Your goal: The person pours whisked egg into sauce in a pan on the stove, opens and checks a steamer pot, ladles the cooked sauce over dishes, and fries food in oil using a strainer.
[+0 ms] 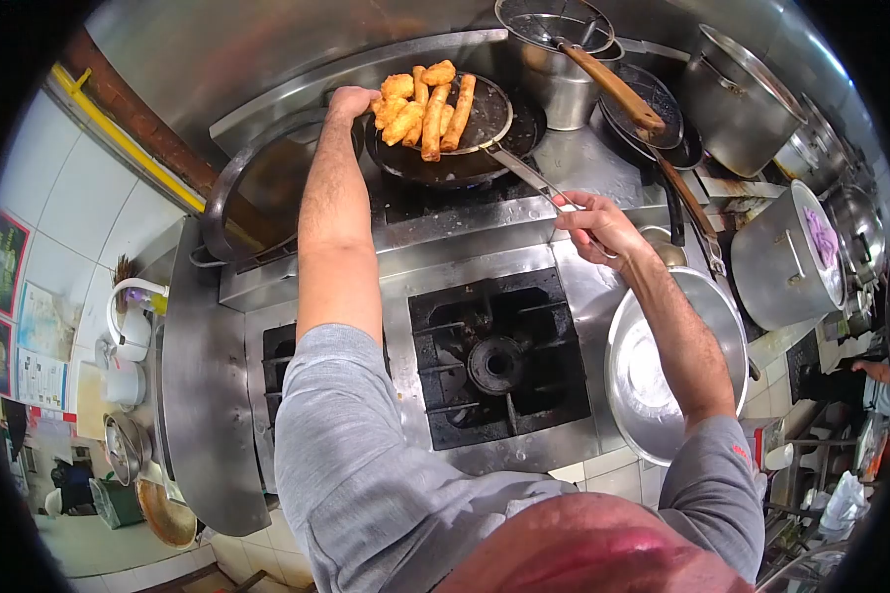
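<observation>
My right hand (603,229) is closed around the metal handle of a round skimmer (489,114). The skimmer is held over a dark wok (420,178) on the back burner. On its mesh lie several golden spring rolls (433,121) and, to their left, several lumpy battered fried pieces (401,121). My left hand (354,102) reaches to the left edge of the skimmer, right beside the fried pieces. Its fingers look curled, but their tips and anything in them are hidden.
A bare burner (499,366) lies in front of me. A large metal bowl (648,371) stands under my right forearm. A large pan (267,193) sits at the left. Pots (742,99) and a wooden-handled strainer (608,84) crowd the back right. Another person's hand (872,371) shows far right.
</observation>
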`<state>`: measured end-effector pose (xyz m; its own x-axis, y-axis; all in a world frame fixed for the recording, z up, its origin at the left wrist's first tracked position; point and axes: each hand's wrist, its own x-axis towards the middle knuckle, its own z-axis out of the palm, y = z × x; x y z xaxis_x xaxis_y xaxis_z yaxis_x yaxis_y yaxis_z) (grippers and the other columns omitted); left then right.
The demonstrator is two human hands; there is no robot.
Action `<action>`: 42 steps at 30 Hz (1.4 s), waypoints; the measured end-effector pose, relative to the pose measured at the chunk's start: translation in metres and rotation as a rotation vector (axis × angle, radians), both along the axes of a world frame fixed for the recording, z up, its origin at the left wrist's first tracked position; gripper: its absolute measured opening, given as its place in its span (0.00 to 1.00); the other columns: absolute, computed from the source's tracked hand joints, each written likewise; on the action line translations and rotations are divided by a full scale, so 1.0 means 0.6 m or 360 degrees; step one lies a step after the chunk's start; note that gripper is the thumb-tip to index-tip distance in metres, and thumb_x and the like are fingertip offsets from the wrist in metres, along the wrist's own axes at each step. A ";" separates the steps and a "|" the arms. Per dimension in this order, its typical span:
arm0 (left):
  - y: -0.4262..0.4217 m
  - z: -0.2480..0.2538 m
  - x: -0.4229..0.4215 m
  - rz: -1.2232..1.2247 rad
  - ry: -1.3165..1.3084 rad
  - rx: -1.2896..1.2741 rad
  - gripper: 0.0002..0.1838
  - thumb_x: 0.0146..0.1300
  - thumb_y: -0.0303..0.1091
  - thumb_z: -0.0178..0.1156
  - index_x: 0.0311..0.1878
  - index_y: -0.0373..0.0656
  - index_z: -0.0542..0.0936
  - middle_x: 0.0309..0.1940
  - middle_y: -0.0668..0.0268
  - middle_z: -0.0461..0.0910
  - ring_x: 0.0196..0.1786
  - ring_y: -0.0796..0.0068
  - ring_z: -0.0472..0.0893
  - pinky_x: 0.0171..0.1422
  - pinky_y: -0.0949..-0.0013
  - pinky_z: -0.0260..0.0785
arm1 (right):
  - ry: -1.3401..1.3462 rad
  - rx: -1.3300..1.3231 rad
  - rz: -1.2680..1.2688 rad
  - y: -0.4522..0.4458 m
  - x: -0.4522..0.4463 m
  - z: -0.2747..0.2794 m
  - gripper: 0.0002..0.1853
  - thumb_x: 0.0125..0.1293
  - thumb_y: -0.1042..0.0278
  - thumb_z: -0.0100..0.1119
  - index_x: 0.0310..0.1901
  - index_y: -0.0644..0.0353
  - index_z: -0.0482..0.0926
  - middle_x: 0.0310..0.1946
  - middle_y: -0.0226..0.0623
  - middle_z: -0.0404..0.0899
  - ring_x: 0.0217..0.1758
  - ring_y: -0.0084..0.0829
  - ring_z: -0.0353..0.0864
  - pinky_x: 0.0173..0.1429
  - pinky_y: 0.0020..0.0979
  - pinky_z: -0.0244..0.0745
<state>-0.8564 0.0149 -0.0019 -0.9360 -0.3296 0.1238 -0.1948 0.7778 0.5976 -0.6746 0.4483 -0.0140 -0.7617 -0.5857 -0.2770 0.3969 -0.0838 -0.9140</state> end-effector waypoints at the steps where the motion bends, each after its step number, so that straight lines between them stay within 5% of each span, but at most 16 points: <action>1: 0.003 0.000 0.000 -0.0044 0.0052 0.0056 0.19 0.50 0.44 0.62 0.41 0.40 0.79 0.37 0.65 0.79 0.38 0.72 0.75 0.44 0.68 0.66 | 0.0001 -0.0006 -0.0012 0.003 0.004 0.003 0.20 0.52 0.77 0.56 0.47 0.62 0.63 0.09 0.27 0.64 0.04 0.16 0.55 0.06 0.19 0.43; 8: 0.033 0.000 0.024 -0.0140 0.0194 0.0410 0.19 0.54 0.45 0.59 0.43 0.40 0.78 0.39 0.65 0.78 0.42 0.73 0.73 0.46 0.70 0.64 | -0.0044 0.0012 -0.0043 0.025 0.034 0.013 0.19 0.52 0.77 0.56 0.46 0.61 0.63 0.09 0.26 0.64 0.05 0.15 0.55 0.08 0.18 0.43; 13: 0.069 0.013 0.071 -0.0162 0.0098 0.0537 0.29 0.51 0.57 0.58 0.51 0.48 0.74 0.47 0.68 0.74 0.46 0.69 0.71 0.50 0.58 0.59 | -0.0060 0.0008 -0.0061 0.044 0.065 0.021 0.16 0.52 0.78 0.56 0.42 0.58 0.64 0.10 0.25 0.64 0.05 0.14 0.55 0.08 0.18 0.43; 18: 0.092 0.029 0.128 -0.0146 0.0147 0.0578 0.33 0.51 0.61 0.57 0.54 0.46 0.72 0.50 0.64 0.72 0.51 0.66 0.70 0.52 0.61 0.60 | -0.0059 -0.0038 0.0013 0.051 0.073 0.010 0.15 0.52 0.78 0.57 0.40 0.57 0.64 0.10 0.24 0.64 0.05 0.14 0.54 0.08 0.18 0.42; 24: 0.111 0.054 0.200 -0.0116 0.0234 0.0479 0.31 0.55 0.57 0.56 0.52 0.41 0.73 0.50 0.61 0.73 0.54 0.69 0.69 0.60 0.65 0.58 | -0.0068 -0.0076 0.0003 0.055 0.078 0.004 0.15 0.52 0.77 0.57 0.40 0.57 0.64 0.11 0.24 0.64 0.06 0.13 0.54 0.09 0.17 0.41; 36: 0.138 0.046 0.295 -0.0149 0.0605 0.0435 0.28 0.55 0.50 0.59 0.51 0.35 0.73 0.45 0.59 0.76 0.48 0.72 0.74 0.55 0.71 0.63 | -0.0053 -0.0123 0.0000 0.063 0.090 0.002 0.13 0.52 0.78 0.57 0.37 0.57 0.65 0.11 0.24 0.64 0.07 0.13 0.53 0.10 0.17 0.41; 42: 0.209 -0.010 0.453 -0.0216 0.0846 0.0647 0.24 0.56 0.42 0.60 0.52 0.34 0.72 0.44 0.61 0.76 0.46 0.74 0.74 0.53 0.71 0.64 | -0.0069 -0.0194 -0.0002 0.068 0.095 -0.006 0.14 0.51 0.79 0.57 0.38 0.57 0.64 0.12 0.24 0.64 0.07 0.14 0.53 0.09 0.18 0.43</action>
<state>-0.5846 0.1401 -0.0077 -0.8187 -0.3312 0.4691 0.2891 0.4680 0.8351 -0.6178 0.4889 -0.0174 -0.7513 -0.6160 -0.2367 0.4357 -0.1937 -0.8790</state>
